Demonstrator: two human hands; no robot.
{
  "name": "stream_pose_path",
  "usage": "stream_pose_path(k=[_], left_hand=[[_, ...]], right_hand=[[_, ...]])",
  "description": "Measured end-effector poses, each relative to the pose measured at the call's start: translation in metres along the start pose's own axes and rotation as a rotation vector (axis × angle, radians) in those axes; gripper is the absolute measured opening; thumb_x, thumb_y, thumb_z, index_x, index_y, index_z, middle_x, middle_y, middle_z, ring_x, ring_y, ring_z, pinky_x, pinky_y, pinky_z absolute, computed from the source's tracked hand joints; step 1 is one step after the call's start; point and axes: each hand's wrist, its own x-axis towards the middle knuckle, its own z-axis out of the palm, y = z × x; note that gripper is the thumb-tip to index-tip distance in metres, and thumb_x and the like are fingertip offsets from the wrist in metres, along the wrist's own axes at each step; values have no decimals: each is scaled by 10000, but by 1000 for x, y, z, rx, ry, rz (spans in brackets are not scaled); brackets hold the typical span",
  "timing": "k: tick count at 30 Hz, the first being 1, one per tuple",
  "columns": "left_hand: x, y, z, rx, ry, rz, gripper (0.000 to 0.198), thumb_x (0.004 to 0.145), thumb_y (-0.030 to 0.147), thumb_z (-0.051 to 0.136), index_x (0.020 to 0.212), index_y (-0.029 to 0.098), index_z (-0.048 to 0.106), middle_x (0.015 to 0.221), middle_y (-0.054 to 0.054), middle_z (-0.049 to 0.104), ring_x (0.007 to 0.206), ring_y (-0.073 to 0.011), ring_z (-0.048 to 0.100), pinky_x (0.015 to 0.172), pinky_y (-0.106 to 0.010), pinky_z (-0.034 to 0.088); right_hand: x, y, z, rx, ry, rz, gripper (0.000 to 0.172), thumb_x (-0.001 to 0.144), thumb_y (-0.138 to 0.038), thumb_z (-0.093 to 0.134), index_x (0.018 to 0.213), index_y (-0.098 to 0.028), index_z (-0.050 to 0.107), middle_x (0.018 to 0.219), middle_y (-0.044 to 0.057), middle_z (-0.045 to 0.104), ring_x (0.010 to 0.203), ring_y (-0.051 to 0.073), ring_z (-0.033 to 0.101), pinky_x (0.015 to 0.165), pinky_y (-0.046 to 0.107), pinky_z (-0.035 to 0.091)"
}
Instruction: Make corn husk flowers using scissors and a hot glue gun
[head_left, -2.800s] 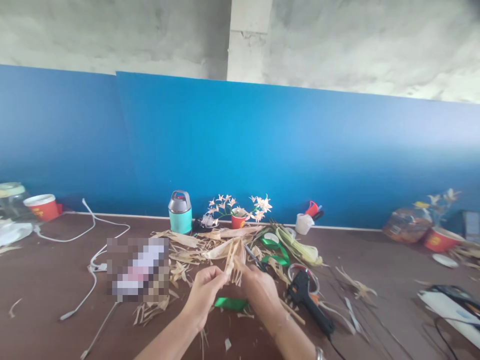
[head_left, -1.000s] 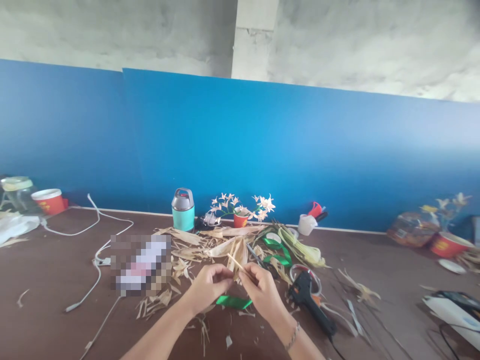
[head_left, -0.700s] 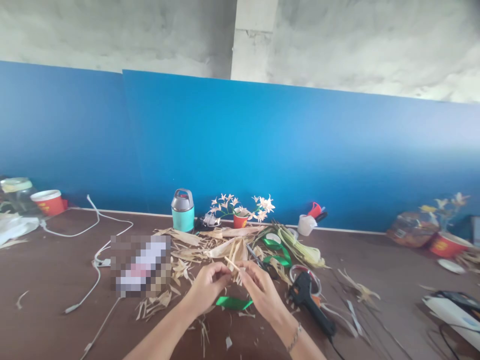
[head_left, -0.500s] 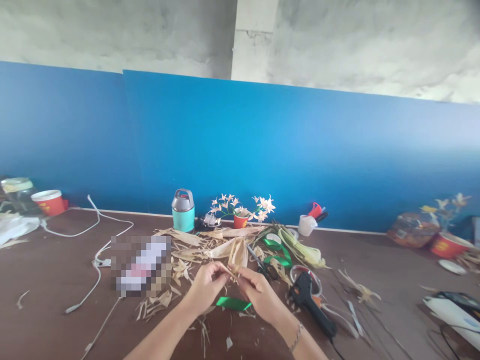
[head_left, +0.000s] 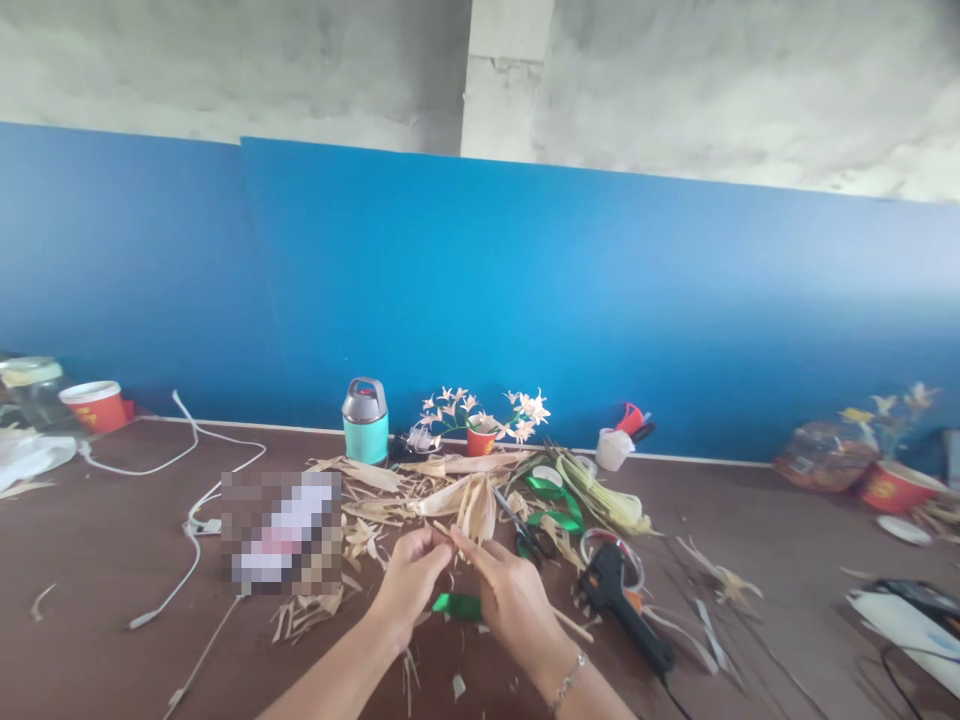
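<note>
My left hand [head_left: 414, 580] is closed, its thumb and forefinger pinching a narrow pale strip of dried corn husk [head_left: 574, 625]. My right hand [head_left: 516, 592] grips the same strip, forefinger stretched toward the left fingertips. One end of the strip pokes out above the fingers; the other emerges below the right wrist side. Its middle is hidden by the right hand. Just beyond the fingertips lie broad dried husks [head_left: 478, 510]. A piece of green ribbon [head_left: 457, 606] lies on the table beneath and between the hands.
Scissors [head_left: 534, 543] and a black glue gun [head_left: 626, 610] lie to the right, near a green ribbon roll [head_left: 574, 515]. Behind stand a turquoise flask [head_left: 366, 435] and a red cup with husk flowers [head_left: 481, 438]. White cables [head_left: 196, 545] run along the left.
The right hand has turned and its forefinger now reaches over to the left fingertips. The strip now shows sticking out on the right, past the right hand.
</note>
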Motion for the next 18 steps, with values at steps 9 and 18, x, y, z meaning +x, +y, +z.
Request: stream_pose_path(k=[9, 18], left_hand=[[-4, 6, -1, 132, 24, 4, 212, 626, 347, 564, 517, 179, 494, 511, 44, 454, 532, -114, 424, 548, -226, 321], [9, -3, -8, 285, -14, 229, 265, 700, 420, 547, 630, 167, 589, 565, 16, 540, 562, -146, 478, 568, -238, 346]], right_hand=[[8, 18, -1, -176, 140, 175, 568, 752, -47, 417, 1287, -228, 480, 894, 98, 674, 684, 168, 649, 612, 220, 491], [5, 15, -13, 933, -169, 293, 570, 825, -316, 476, 1362, -169, 356, 425, -102, 368, 381, 76, 318, 396, 179, 303]])
